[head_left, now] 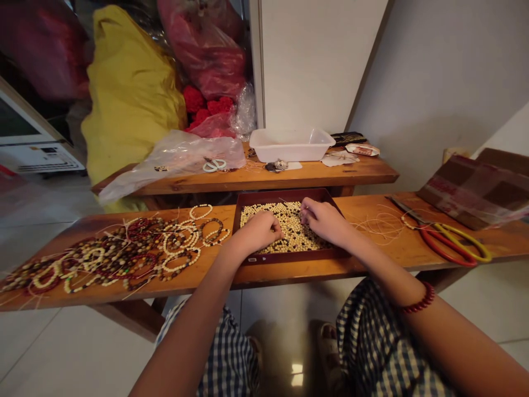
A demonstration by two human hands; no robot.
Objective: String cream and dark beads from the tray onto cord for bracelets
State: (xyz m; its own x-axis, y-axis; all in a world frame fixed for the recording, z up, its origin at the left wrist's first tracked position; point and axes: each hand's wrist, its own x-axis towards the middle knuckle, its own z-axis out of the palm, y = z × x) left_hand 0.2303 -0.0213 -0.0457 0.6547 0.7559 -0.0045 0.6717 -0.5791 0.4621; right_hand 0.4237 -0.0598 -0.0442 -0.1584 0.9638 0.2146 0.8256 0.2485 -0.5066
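Observation:
A dark red shallow box point(289, 257) full of small beads point(291, 223), mostly cream with some dark ones, stands on the wooden bench in front of me. My left hand point(263, 229) is over the left part of the beads, fingers curled and pressed together. Over the right part hovers my right hand point(321, 219), its thumb and fingers in a pinch. Whatever either hand holds is too small or hidden to make out. A thin dark line, perhaps a cord or needle, lies near the box's far side.
Beaded bracelets point(136, 248) are heaped on the left of the bench point(372, 209). To the right lie loose thread point(378, 225), large scissors point(450, 240) and a cardboard box point(475, 187). Behind, a second bench bears a white plastic tub point(291, 146) and small scissors point(215, 165).

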